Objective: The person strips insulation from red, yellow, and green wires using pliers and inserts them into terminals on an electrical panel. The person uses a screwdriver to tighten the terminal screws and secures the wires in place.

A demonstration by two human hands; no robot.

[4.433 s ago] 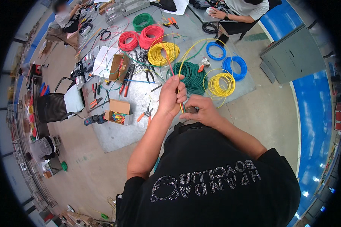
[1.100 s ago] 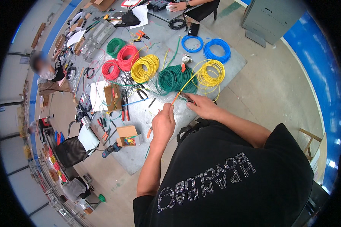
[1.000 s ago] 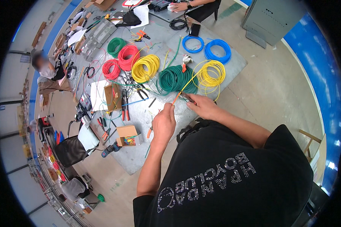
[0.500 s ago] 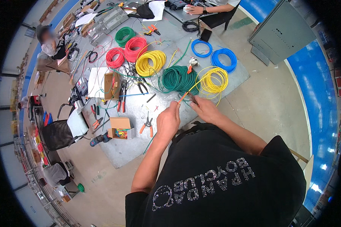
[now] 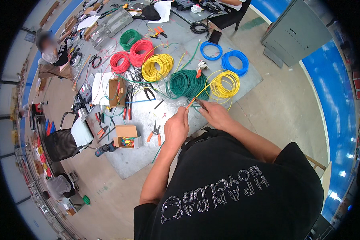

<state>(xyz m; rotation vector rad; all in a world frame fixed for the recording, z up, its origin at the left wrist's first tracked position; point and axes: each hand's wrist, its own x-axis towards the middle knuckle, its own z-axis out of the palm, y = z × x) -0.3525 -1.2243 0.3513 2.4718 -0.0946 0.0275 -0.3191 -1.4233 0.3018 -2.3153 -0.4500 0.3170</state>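
My left hand (image 5: 177, 126) is closed around the lower end of a thin orange piece (image 5: 191, 103); its kind is unclear. The piece slants up toward a yellow wire (image 5: 204, 89), which runs over to a loose yellow coil (image 5: 225, 85). Close beside it, my right hand (image 5: 217, 115) has its fingers curled near the orange piece's upper end. A dark object shows at those fingertips, too small to name. Just beyond both hands lies a large dark green wire coil (image 5: 186, 83). Wire strippers (image 5: 155, 133) with orange handles rest on the table left of my left hand.
Red (image 5: 141, 53), yellow (image 5: 157, 67) and blue (image 5: 235, 63) coils lie farther back on the grey table (image 5: 122, 162). A small open box (image 5: 127, 137) of coloured pieces and a cordless drill (image 5: 105, 149) sit near the left edge. Another person's arm (image 5: 232, 3) is at the far side.
The orange piece's upper end and both hands have shifted slightly to the left, with the hands still close together. The co-worker's hand at the far side has drawn away from the table.
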